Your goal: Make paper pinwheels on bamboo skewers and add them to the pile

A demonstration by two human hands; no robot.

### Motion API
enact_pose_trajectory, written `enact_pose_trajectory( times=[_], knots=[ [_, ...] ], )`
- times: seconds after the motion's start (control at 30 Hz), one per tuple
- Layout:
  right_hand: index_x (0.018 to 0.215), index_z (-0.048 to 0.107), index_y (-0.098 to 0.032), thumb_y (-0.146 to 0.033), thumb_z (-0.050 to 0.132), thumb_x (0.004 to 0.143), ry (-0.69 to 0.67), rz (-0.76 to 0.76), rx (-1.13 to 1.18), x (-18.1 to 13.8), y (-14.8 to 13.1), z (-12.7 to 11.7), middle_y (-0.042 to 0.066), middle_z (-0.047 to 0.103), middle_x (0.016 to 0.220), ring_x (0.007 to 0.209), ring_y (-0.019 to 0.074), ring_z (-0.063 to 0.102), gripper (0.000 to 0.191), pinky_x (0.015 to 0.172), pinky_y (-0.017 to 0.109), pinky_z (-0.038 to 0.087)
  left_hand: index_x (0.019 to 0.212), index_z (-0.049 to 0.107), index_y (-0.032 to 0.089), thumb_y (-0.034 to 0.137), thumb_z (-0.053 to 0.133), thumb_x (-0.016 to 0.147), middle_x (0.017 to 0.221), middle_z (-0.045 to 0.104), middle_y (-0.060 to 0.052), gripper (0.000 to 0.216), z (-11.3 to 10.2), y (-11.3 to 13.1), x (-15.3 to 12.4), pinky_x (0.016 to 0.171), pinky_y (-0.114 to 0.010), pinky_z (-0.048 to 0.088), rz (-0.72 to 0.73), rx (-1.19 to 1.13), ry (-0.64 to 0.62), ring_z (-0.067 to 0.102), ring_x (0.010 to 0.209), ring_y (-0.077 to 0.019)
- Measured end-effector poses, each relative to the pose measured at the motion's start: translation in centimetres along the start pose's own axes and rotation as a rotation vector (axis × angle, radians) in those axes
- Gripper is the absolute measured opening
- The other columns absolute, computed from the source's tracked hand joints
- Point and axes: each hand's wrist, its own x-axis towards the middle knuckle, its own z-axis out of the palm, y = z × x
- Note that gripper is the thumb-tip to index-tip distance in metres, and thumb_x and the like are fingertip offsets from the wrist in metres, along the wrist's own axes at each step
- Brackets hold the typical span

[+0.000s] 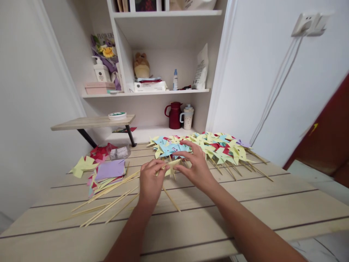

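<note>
A pale yellow paper pinwheel [172, 166] is held above the table by my left hand [152, 178], whose thumb and fingertips are pinched on its left side. At the pinwheel's right side, my right hand [195, 163] has its fingers spread apart, with the thumb close to the paper; I cannot tell whether it touches. A thin wooden stick [171, 199] slants out below the hands; whether it joins the held pinwheel is hidden. Just behind my right hand lies a pile of finished pinwheels [223, 149] in yellow, blue, red and purple, their sticks pointing towards me.
Loose wooden sticks [109, 209] lie left of my left hand. Beyond them are stacked paper sheets [110, 170], a yellow pinwheel shape [82, 165] and a clear box [120, 152]. A small raised shelf [94, 122], a red jug [175, 115] and a cup [187, 118] stand behind.
</note>
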Motion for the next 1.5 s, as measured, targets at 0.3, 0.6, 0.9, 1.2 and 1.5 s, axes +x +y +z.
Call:
enact_pose_trajectory(
  times=[0.3, 0.6, 0.9, 1.2, 1.5],
  knots=[
    [0.075, 0.073, -0.026, -0.021, 0.076, 0.079, -0.099, -0.009, 0.024, -0.2, 0.2, 0.7, 0.003, 0.068, 0.12, 0.116, 0.0284, 0.055, 0.007, 0.099, 0.049, 0.039, 0.081, 0.075, 0.025, 0.015, 0.064, 0.085, 0.089, 0.075, -0.001, 0.016, 0.3, -0.1, -0.3, 0.092, -0.042, 0.037, 0.13, 0.158, -0.033, 0.065, 0.089, -0.0211],
    [0.067, 0.07, -0.021, -0.019, 0.071, 0.072, -0.137, 0.314, 0.414, 0.1, -0.6, 0.8, 0.007, 0.071, 0.099, 0.102, 0.0244, 0.062, 0.005, 0.093, 0.04, 0.044, 0.09, 0.074, 0.026, 0.031, 0.071, 0.081, 0.097, 0.071, -0.004, 0.011, 0.5, 0.3, 0.0, 0.096, -0.044, 0.041, -0.086, -0.061, -0.001, 0.064, 0.095, -0.0239],
    [0.084, 0.075, -0.014, -0.03, 0.078, 0.064, -0.058, 0.836, 1.05, 0.4, -0.5, 0.6, 0.006, 0.074, 0.076, 0.062, 0.0166, 0.061, 0.025, 0.063, 0.029, 0.045, 0.147, 0.039, 0.025, 0.054, 0.071, 0.078, 0.145, 0.047, -0.016, 0.081, 0.2, 0.6, 0.0, 0.104, -0.042, 0.042, -0.458, -0.699, 0.015, 0.049, 0.13, -0.0278],
    [0.08, 0.072, -0.016, -0.028, 0.077, 0.065, -0.115, 0.819, 1.015, 0.1, -1.4, 0.9, 0.002, 0.071, 0.072, 0.059, 0.0146, 0.057, 0.019, 0.061, 0.028, 0.041, 0.104, 0.075, 0.015, 0.034, 0.084, 0.067, 0.117, 0.072, -0.014, 0.043, 0.3, 2.0, 0.0, 0.096, -0.037, 0.049, -0.592, -0.823, -0.121, 0.065, 0.111, -0.0284],
    [0.068, 0.065, -0.018, -0.027, 0.077, 0.065, -0.123, 0.814, 1.005, -0.2, -1.7, 1.2, -0.002, 0.063, 0.063, 0.056, 0.0119, 0.049, 0.016, 0.057, 0.026, 0.035, 0.102, 0.075, 0.012, 0.037, 0.084, 0.066, 0.093, 0.078, -0.012, 0.045, 0.4, 2.0, -0.2, 0.084, -0.037, 0.053, -0.647, -0.827, -0.064, 0.071, 0.084, -0.0246]
  ],
)
